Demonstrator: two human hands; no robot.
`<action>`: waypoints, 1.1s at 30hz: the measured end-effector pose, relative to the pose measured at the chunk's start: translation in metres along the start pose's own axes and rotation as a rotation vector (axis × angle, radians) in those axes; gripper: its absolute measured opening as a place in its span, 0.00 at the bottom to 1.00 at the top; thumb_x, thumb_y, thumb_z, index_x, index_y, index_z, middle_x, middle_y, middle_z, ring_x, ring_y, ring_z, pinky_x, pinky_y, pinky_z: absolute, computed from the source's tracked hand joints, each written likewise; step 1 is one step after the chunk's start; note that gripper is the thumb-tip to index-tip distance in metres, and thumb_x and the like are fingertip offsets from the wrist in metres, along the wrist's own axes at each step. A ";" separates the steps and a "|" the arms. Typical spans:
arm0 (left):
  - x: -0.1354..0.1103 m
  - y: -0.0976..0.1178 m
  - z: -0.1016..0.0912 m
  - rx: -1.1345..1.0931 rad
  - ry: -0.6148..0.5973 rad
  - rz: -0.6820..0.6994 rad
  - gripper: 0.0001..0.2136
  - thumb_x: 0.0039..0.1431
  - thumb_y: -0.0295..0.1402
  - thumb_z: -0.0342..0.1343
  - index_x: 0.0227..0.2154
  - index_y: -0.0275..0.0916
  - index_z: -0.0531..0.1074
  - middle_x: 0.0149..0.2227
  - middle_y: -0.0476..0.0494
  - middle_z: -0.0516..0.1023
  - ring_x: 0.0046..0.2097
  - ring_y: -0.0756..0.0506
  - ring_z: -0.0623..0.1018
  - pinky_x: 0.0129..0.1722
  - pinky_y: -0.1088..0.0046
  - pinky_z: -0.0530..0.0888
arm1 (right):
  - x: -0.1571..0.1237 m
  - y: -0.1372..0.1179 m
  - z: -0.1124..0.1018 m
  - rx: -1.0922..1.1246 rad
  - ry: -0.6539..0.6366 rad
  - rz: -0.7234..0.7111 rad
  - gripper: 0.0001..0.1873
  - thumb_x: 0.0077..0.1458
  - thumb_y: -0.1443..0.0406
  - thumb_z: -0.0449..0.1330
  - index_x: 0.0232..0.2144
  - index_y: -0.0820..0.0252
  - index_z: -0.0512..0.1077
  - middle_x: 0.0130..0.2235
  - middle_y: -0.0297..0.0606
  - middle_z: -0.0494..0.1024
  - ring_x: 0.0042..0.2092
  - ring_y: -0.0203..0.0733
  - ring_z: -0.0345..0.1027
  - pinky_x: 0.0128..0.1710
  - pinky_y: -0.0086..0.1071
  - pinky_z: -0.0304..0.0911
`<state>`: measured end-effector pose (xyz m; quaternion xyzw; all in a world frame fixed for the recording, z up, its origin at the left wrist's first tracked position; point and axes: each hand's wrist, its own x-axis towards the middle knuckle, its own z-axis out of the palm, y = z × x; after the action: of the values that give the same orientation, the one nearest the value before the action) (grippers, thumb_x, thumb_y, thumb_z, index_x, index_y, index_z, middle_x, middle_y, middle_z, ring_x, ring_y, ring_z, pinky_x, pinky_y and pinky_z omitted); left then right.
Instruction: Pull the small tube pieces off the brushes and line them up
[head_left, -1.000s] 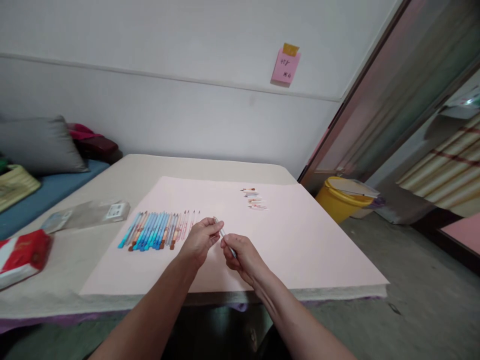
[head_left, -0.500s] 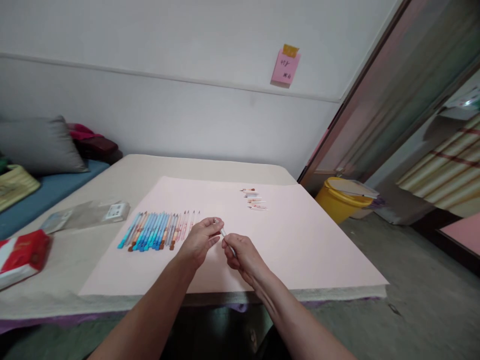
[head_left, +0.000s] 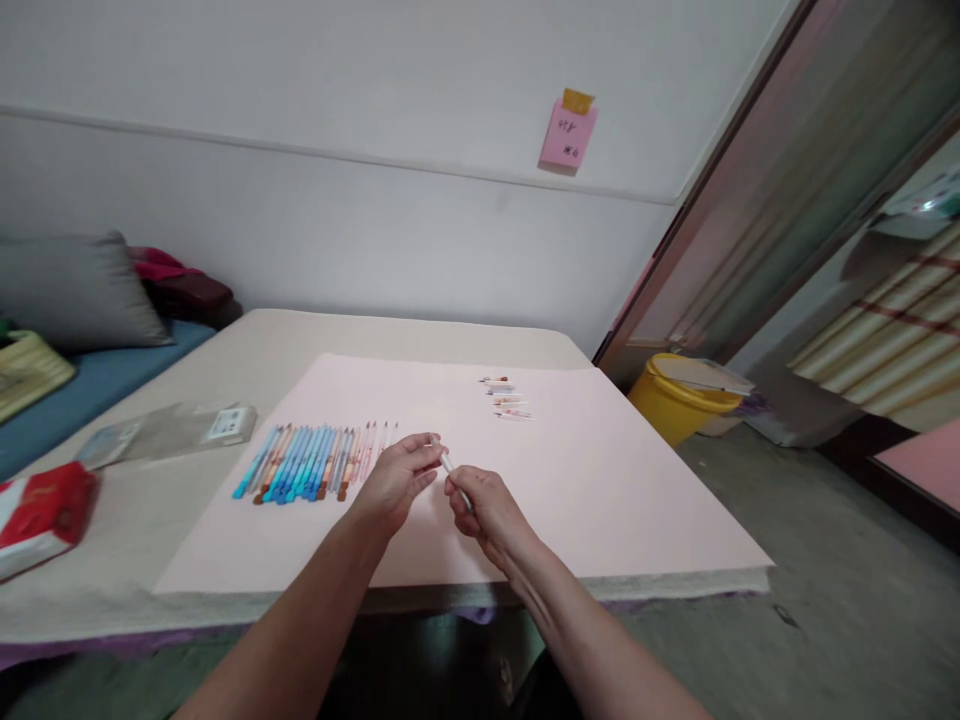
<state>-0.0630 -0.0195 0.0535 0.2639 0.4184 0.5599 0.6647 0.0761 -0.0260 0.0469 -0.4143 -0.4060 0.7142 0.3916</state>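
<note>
Head view: left fingers [head_left: 427, 457] pinched the far end of a pen [head_left: 447, 463], its length slanting rightward and nearer into the clasped right fingers [head_left: 469, 477].

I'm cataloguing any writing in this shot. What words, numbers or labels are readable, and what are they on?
"45", third character unclear: handwritten on the pink paper note on the white wall.
Second line of that note: too blurred.
White rectangular label on the clear plastic bag: too small.
Red-and-white soft packet: any print too blurred.
Slim multicoloured pens: any print too small.
</note>
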 end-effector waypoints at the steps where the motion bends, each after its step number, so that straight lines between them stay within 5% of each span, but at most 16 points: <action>1: 0.000 0.000 -0.001 -0.009 -0.040 -0.018 0.12 0.46 0.30 0.63 0.35 0.36 0.75 0.36 0.41 0.76 0.39 0.48 0.74 0.43 0.71 0.67 | 0.000 0.000 0.000 0.007 0.007 0.002 0.06 0.45 0.64 0.55 0.21 0.62 0.66 0.13 0.25 0.59 0.13 0.25 0.41 0.15 0.25 0.32; 4: 0.001 0.000 -0.001 -0.023 -0.094 -0.033 0.12 0.47 0.29 0.62 0.37 0.33 0.75 0.37 0.36 0.76 0.42 0.45 0.74 0.45 0.69 0.67 | 0.001 0.001 -0.001 0.016 0.012 0.000 0.06 0.45 0.64 0.56 0.21 0.62 0.66 0.13 0.25 0.60 0.13 0.24 0.41 0.15 0.25 0.32; 11: 0.002 -0.006 0.001 -0.011 0.016 0.058 0.07 0.42 0.28 0.65 0.25 0.34 0.73 0.27 0.49 0.71 0.29 0.53 0.70 0.36 0.75 0.67 | 0.002 0.002 0.000 -0.001 0.009 -0.011 0.06 0.45 0.65 0.54 0.21 0.62 0.66 0.12 0.25 0.59 0.12 0.25 0.41 0.15 0.25 0.32; 17: 0.001 -0.002 -0.001 0.013 -0.101 -0.026 0.12 0.47 0.31 0.63 0.36 0.34 0.75 0.36 0.39 0.75 0.41 0.47 0.73 0.44 0.71 0.66 | 0.000 0.000 0.000 0.014 0.023 -0.005 0.07 0.45 0.64 0.54 0.21 0.62 0.66 0.12 0.25 0.59 0.12 0.24 0.40 0.15 0.25 0.32; 24: 0.002 -0.005 0.000 0.049 -0.038 0.067 0.07 0.43 0.30 0.64 0.23 0.34 0.72 0.25 0.50 0.70 0.29 0.53 0.69 0.36 0.75 0.67 | 0.002 0.002 0.000 -0.005 0.006 -0.009 0.07 0.45 0.64 0.55 0.20 0.62 0.66 0.12 0.25 0.59 0.12 0.24 0.41 0.15 0.26 0.32; 30: 0.002 -0.002 -0.001 0.068 -0.092 -0.018 0.12 0.46 0.33 0.63 0.34 0.34 0.74 0.34 0.42 0.75 0.37 0.48 0.73 0.42 0.71 0.67 | 0.001 0.001 -0.001 0.005 0.018 0.012 0.07 0.47 0.64 0.54 0.21 0.62 0.66 0.13 0.25 0.59 0.12 0.24 0.41 0.15 0.26 0.32; 33: 0.002 -0.001 -0.002 0.050 -0.052 0.020 0.09 0.46 0.33 0.64 0.28 0.33 0.73 0.29 0.45 0.73 0.32 0.51 0.72 0.38 0.74 0.68 | 0.000 0.000 -0.002 -0.002 -0.016 0.047 0.07 0.47 0.64 0.54 0.22 0.62 0.66 0.14 0.26 0.60 0.13 0.24 0.42 0.15 0.26 0.33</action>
<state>-0.0636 -0.0176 0.0508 0.2992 0.4124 0.5486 0.6630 0.0775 -0.0259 0.0464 -0.4182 -0.4000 0.7263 0.3709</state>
